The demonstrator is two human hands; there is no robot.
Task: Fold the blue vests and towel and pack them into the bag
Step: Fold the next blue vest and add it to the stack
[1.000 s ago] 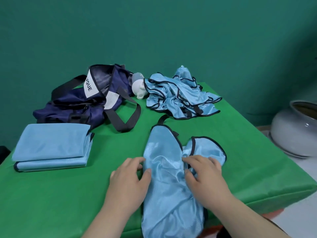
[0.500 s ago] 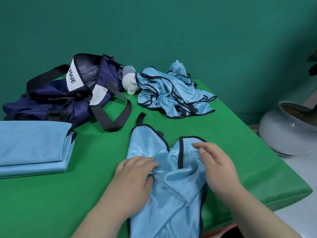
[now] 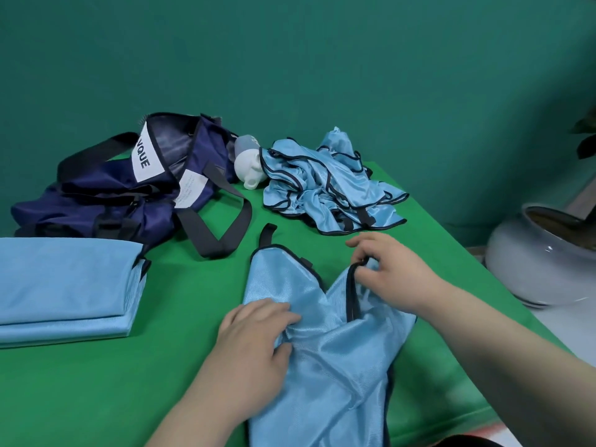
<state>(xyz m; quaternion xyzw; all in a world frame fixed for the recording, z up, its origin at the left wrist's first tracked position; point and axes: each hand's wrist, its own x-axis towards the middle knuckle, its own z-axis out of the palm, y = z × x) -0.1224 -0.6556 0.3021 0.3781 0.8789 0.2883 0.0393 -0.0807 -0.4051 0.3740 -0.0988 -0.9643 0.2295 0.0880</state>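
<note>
1. Teal wall behind. The bench has a green cover.
2. Navy bag: far left on the bench, slumped, mouth open. Dark straps flop out toward the middle. White label on it ends in "QUE".
3. Towel: folded flat, light blue, near left, just in front of the bag. Its left end runs out of frame.
4. Vest pile: crumpled light blue with black trim, far centre-right, to the right of the bag.
5. White object: sits between the bag and the vest pile, touching the pile. Can't tell what it is.
6. Vest: lies near centre, with two shoulder lobes pointing away from the person. A black strap sticks out past the left lobe. Its lower end runs out of the bottom of the frame.
7. Left hand: on the vest's left-middle, grip pinching a ridge of fabric between thumb and curled fingers.
8. Right hand: at the right lobe, grip pinching the black-trimmed edge, with that edge raised off the bench.
9. Grey glazed pot: on the floor right of the bench, well apart from the vest.
</note>
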